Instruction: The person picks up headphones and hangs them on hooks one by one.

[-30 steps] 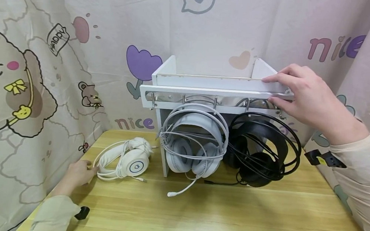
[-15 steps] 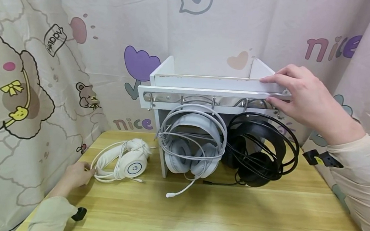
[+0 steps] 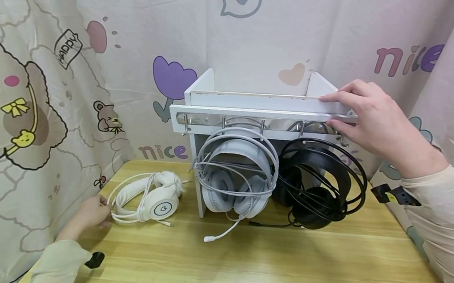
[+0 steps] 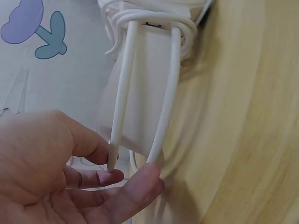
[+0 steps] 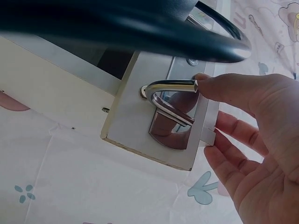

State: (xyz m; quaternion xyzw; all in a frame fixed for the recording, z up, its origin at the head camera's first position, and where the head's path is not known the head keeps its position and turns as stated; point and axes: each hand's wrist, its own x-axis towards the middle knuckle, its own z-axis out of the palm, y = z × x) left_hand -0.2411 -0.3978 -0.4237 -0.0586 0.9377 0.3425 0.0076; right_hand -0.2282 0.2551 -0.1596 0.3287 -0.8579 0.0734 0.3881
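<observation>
On the table at the left lie white headphones [image 3: 162, 202] with their cord wound round them. My left hand [image 3: 93, 212] holds their headband end; in the left wrist view, thumb and fingers are curled at the thin white outer bands [image 4: 122, 93]. At the right end of a white rack [image 3: 251, 102], my right hand [image 3: 380, 122] grips the board, thumb on the front hook rail [image 3: 282, 125] and fingers behind the edge. In the right wrist view the thumb tip is right at a metal hook [image 5: 173, 86].
Grey headphones [image 3: 239, 148] with a microphone hang from the rack's middle hooks. Black headphones [image 3: 315, 209] with looped cable hang to their right. The leftmost hook [image 3: 186, 121] carries nothing. A printed curtain [image 3: 262, 35] surrounds the wooden table [image 3: 264, 268].
My left hand has drawn the white headphones slightly to the left, turning them a little. My right hand keeps its grip on the rack; the hanging headphones have not moved.
</observation>
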